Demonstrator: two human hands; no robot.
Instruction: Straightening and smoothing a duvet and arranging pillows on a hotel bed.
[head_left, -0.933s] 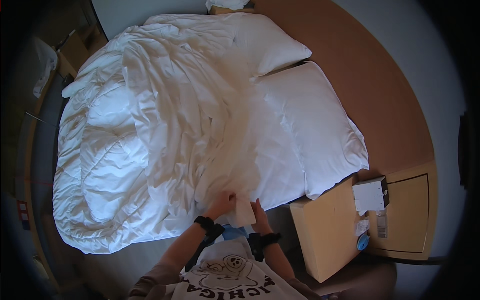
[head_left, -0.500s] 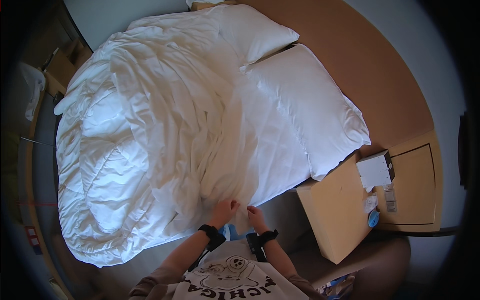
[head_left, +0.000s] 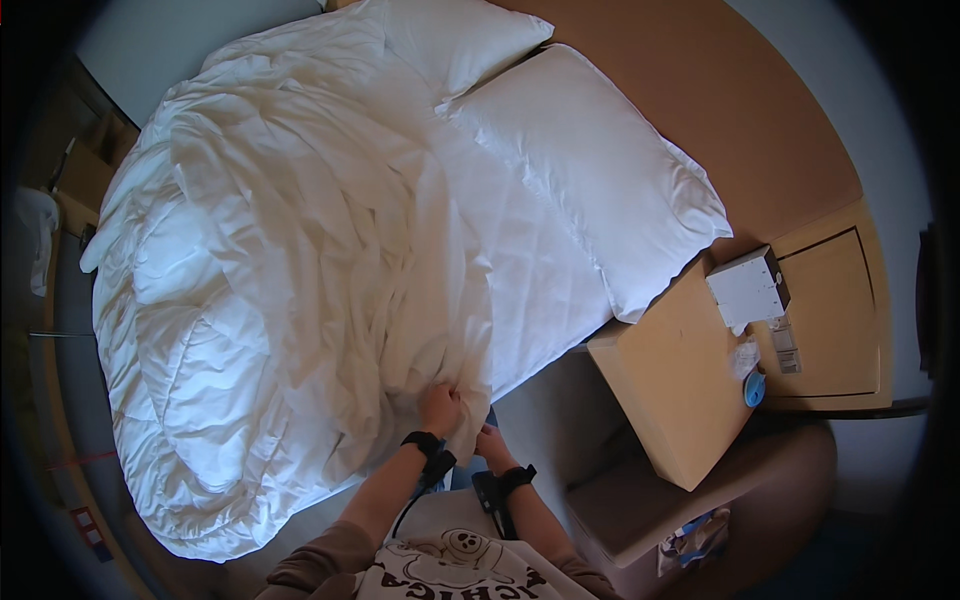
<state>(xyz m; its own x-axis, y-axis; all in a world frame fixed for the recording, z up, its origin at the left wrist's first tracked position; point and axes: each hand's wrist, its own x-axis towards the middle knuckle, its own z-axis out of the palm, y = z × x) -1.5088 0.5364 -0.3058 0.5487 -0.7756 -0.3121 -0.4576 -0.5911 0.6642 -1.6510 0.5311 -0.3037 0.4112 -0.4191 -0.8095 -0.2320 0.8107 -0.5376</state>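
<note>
A rumpled white duvet cover (head_left: 330, 240) lies in deep folds over the left and middle of the bed. My left hand (head_left: 440, 410) is closed on the cover near the bed's front edge, its fingertips partly lost in the cloth. Just right of it and lower, my right hand (head_left: 492, 447) pinches the cover's hanging edge. Between the hands the fabric drops down toward my body. A puffy duvet (head_left: 205, 400) bulges at the left of the bed. To the right of the cover, a flat white sheet (head_left: 535, 260) shows on the mattress.
Two white pillows, a near one (head_left: 590, 170) and a far one (head_left: 460, 40), lie against the brown headboard (head_left: 700, 110). A wooden bedside cabinet (head_left: 670, 390) carries a white tissue box (head_left: 748, 290) and a blue round item (head_left: 754, 389). A brown seat (head_left: 640, 510) stands at lower right.
The cover's edge by my hands has been drawn right and straightened. My right hand has moved down slightly, and the whole view has shifted.
</note>
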